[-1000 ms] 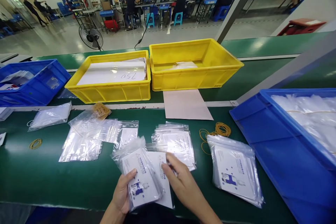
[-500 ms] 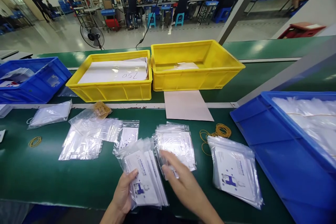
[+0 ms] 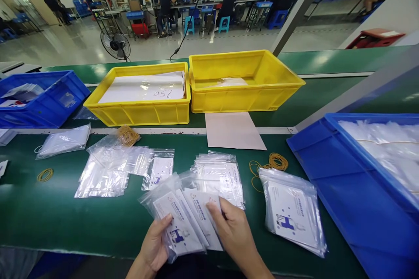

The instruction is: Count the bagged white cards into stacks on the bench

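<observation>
My left hand (image 3: 156, 240) is closed on a fanned stack of clear plastic bags (image 3: 176, 222), each with a white printed card inside. Thumb and fingers of my right hand (image 3: 233, 229) pinch the bagged card (image 3: 203, 213) at the stack's right side. Just behind, a pile of bagged cards (image 3: 225, 178) lies on the green table, partly covered by the held bags. Another stack of bagged cards (image 3: 293, 211) rests to the right, with loose rubber bands (image 3: 278, 162) behind it. A single bagged card (image 3: 161, 168) lies beyond my left hand, beside empty clear bags (image 3: 104, 181).
Two yellow bins (image 3: 140, 115) (image 3: 242, 102) stand at the back; a cardboard sheet (image 3: 234, 133) lies before them. Blue bins flank the table at left (image 3: 49, 115) and right (image 3: 330, 187). Rubber bands (image 3: 127, 136) sit on the empty bags. People work in the background.
My right hand, open above the pile half a second ago, has moved down and closed on a bagged card at the right of the stack. The held bags are fanned wider.
</observation>
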Demonstrator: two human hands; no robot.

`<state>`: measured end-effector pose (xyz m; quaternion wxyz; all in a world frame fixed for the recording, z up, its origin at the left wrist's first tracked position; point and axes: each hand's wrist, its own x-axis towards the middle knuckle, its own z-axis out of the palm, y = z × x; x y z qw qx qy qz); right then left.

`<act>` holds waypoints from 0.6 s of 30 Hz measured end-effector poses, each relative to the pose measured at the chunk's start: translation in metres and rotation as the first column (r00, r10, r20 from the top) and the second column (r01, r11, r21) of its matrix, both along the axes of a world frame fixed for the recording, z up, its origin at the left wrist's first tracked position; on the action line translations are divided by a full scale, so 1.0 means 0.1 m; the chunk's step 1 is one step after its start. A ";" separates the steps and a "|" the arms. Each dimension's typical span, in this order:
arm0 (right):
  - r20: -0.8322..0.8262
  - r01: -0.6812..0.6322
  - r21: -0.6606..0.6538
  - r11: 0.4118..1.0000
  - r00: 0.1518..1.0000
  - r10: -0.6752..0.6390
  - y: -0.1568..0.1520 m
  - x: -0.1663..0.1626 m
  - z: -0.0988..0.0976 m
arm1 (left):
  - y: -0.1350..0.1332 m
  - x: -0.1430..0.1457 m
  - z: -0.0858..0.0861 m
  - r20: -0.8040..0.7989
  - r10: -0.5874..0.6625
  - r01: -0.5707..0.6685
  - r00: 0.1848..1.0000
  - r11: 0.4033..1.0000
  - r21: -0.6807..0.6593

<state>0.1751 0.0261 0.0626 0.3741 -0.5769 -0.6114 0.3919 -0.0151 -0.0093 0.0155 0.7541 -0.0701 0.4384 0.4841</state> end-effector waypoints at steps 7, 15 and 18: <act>0.098 0.178 -0.075 0.981 0.981 -0.170 0.37 0.39 -0.09 | 0.06 -0.10 0.05 -0.044 0.047 -0.047 0.998 0.999 0.002; -0.231 -0.303 -0.239 0.923 0.941 0.249 0.19 0.10 0.02 | 0.05 -0.05 0.01 -0.001 -0.033 0.033 0.999 0.993 0.111; -0.258 -0.195 -0.226 0.954 0.957 0.135 0.15 0.14 0.05 | 0.09 -0.02 0.06 -0.006 -0.026 0.027 1.000 0.997 0.074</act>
